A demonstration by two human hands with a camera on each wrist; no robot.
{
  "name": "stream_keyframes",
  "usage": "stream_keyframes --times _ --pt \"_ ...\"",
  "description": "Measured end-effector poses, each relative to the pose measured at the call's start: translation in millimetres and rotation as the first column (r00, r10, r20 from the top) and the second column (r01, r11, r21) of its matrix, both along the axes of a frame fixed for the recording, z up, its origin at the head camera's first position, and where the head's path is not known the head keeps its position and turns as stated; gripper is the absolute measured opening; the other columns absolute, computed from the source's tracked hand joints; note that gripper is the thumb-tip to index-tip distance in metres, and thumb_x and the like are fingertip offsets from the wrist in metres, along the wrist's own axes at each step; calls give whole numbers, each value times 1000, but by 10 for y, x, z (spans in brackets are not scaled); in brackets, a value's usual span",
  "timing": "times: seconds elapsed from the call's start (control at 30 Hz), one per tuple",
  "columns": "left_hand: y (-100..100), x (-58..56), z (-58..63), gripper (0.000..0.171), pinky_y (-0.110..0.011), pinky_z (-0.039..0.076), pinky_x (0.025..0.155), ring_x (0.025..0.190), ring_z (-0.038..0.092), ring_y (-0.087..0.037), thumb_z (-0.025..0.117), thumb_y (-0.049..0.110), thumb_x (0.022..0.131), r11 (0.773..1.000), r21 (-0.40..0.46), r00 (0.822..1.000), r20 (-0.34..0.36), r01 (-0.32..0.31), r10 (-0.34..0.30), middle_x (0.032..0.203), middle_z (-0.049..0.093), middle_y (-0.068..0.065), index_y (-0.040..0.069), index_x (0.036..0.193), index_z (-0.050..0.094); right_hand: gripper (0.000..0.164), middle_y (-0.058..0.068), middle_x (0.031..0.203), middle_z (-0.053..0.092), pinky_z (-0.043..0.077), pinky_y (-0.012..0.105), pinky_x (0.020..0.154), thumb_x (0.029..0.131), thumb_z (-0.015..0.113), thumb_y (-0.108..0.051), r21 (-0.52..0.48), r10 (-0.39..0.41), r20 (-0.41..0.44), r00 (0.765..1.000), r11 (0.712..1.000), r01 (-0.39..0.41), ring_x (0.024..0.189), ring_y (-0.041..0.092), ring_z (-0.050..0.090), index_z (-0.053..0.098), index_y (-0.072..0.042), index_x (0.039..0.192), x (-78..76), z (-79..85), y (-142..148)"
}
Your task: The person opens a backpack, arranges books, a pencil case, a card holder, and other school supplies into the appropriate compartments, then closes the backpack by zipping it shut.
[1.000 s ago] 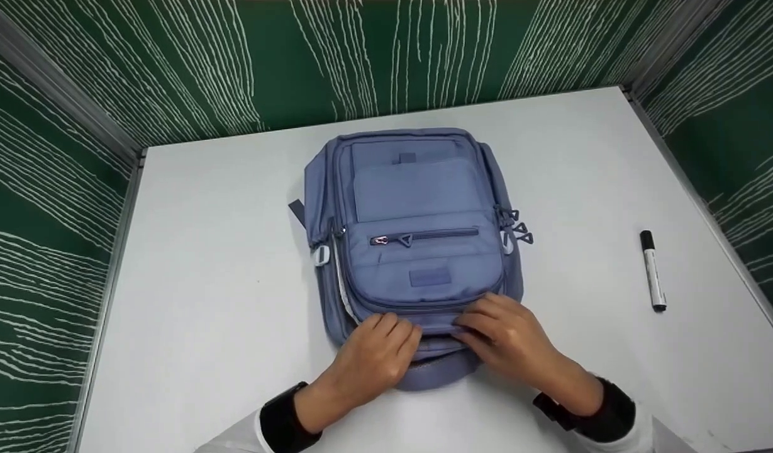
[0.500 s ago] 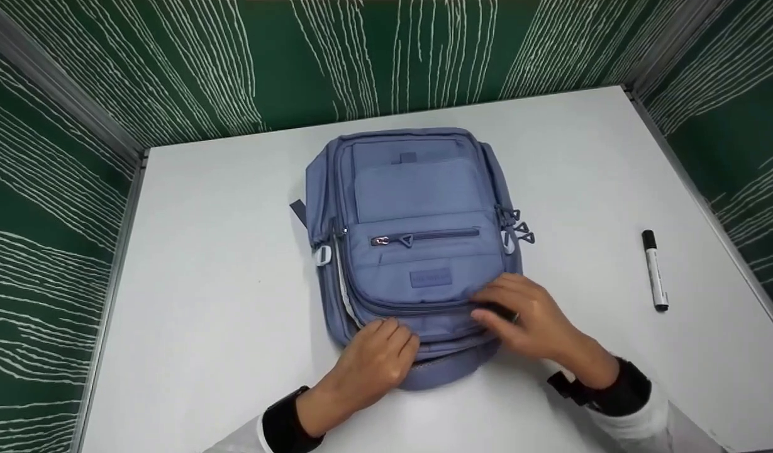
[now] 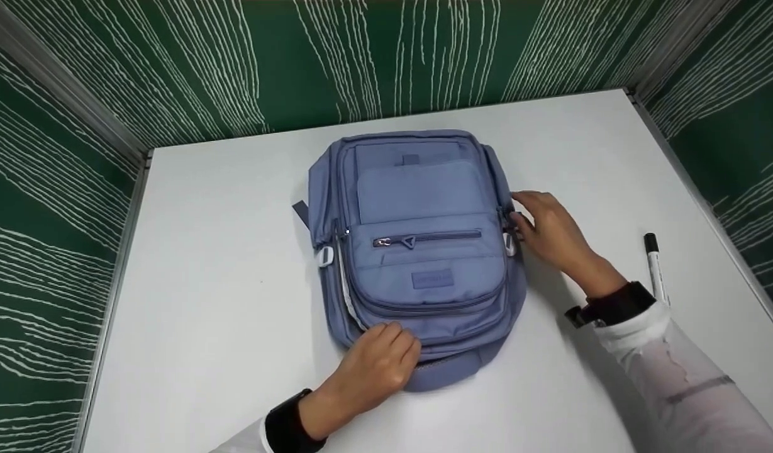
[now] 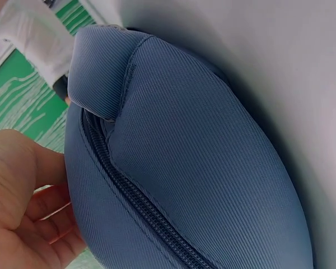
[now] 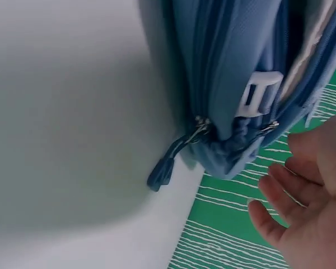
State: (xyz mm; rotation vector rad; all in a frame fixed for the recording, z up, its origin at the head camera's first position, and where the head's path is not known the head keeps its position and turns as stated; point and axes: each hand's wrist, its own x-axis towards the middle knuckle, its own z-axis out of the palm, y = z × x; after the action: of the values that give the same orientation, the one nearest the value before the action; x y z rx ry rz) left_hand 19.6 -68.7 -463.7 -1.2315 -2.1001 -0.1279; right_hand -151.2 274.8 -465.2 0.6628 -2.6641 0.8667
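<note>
With the left hand (image 3: pixel 378 362), fingers curled, gripped the near end of the blue backpack (image 3: pixel 424 189), and held the right hand (image 3: pixel 553 233) relaxed, with fingers loosely bent, at the bag's right edge by the zip pulls (image 5: pixel 161 172) and a white buckle (image 5: pixel 259 94), though could not tell whether touching. Had the backpack lying front up on the white table (image 3: pixel 216 251), with a pale lining (image 3: pixel 344 283) showing along its left side. Wore black wristbands (image 3: pixel 292 423) at white sleeves (image 3: pixel 638 336), with a black-capped marker (image 3: pixel 656 270) to the right, partly hidden by the right sleeve, and white-streaked green walls (image 3: pixel 285 56) beyond.
</note>
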Motion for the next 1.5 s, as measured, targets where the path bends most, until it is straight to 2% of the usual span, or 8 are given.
stream_keyframes --times 0.23,0.5,0.73,0.83,0.9,1.03,1.27,1.5 --pt "10 13 8 25 -26 48 68 75 57 -17 51 0 97 1000 -11 999 33 1 0 85 66 -3 4 91 75 23 29 111 68 48 55 92 95 68 7 38 27 23 999 999 -28 104 48 59 70 13 117 -83 -97 -32" --pt "2 6 -13 23 -27 47 66 74 56 -18 52 2 96 1000 0 1000 8 -6 6 85 64 -2 6 90 74 8 23 98 67 44 46 84 95 69 6 -35 3 104 995 999 0 95 40 57 73 8 102 -144 -148 -26" --pt "11 10 -12 25 -27 47 66 73 55 -17 50 1 100 1000 31 1000 27 1 -2 83 62 -2 6 89 72 11 23 99 73 47 14 73 95 70 5 -190 -20 244 969 979 68 87 11 62 76 10 104 -98 -104 36" --pt "13 16 -4 25 -27 46 65 72 54 -17 50 1 101 998 58 999 45 -1 -1 82 61 -3 5 88 71 16 23 102 74 47 10 72 99 69 -1 -214 -4 296 955 974 71 85 0 62 76 9 108 -74 -76 26" --pt "15 18 1 24 -27 46 64 72 54 -18 51 1 101 997 74 999 52 -3 -1 82 60 -3 5 87 70 17 22 102 74 46 10 73 100 67 -3 -211 -2 309 951 975 71 86 0 61 76 9 109 -61 -64 15" --pt "22 20 4 22 -28 45 63 72 54 -18 52 1 101 996 92 999 48 -3 -2 82 60 -4 4 88 70 14 18 95 73 44 15 72 100 68 -1 -159 -25 255 967 985 67 84 14 61 77 8 106 -11 -47 13" --pt "27 8 -15 25 -28 47 64 74 56 -18 50 -1 102 993 112 999 38 -22 18 84 62 -4 4 89 71 10 17 86 68 44 41 69 97 70 1 37 -45 28 999 998 44 78 30 58 75 8 103 113 -13 49" --pt "39 -2 -51 27 -27 49 64 75 58 -18 49 -1 102 989 142 999 32 -47 43 86 65 -4 4 90 72 9 18 88 69 45 43 68 97 70 1 72 -33 -54 998 997 37 80 33 58 74 7 102 174 -10 52"
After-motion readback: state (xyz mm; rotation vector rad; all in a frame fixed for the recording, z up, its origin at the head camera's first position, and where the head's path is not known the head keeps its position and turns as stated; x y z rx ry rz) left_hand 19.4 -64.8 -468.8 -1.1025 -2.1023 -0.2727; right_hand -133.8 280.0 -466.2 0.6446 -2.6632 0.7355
